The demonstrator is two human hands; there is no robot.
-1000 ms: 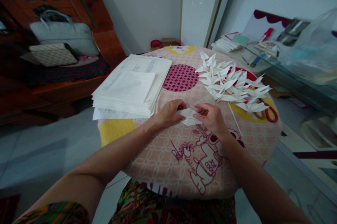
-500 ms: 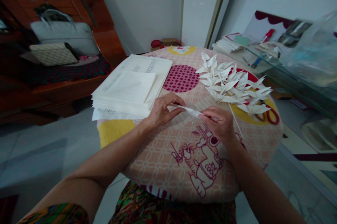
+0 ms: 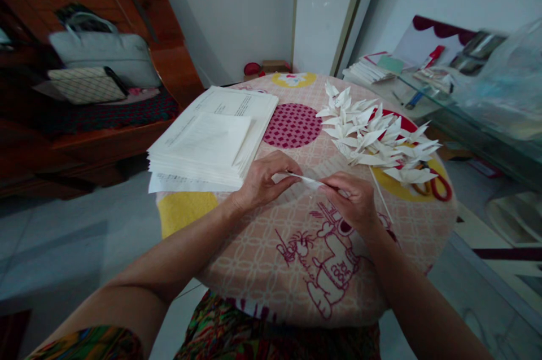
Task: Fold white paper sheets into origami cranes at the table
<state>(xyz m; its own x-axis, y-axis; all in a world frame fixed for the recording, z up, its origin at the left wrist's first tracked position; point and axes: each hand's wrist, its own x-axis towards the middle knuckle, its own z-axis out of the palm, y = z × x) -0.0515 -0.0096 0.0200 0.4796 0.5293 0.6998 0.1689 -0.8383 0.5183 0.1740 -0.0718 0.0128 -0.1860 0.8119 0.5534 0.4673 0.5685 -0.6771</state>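
Observation:
Both hands hold one small folded piece of white paper (image 3: 305,180) just above the round table (image 3: 254,258), which wears a pink patterned cloth. My left hand (image 3: 265,179) pinches the paper's left end with closed fingers. My right hand (image 3: 353,199) pinches its right end. A thick stack of white sheets (image 3: 214,137) lies just left of my left hand. A heap of several finished white folded paper shapes (image 3: 376,137) lies beyond my right hand.
Red-handled scissors (image 3: 432,185) lie at the table's right edge under the heap. A wooden bench with a grey bag (image 3: 104,58) stands at the left. A glass shelf (image 3: 466,106) with books and clutter runs along the right. Grey tiled floor surrounds the table.
The paper lay flat on the cloth under both hands a second ago. Both hands have lifted it off the table and now hold it edge-on between them.

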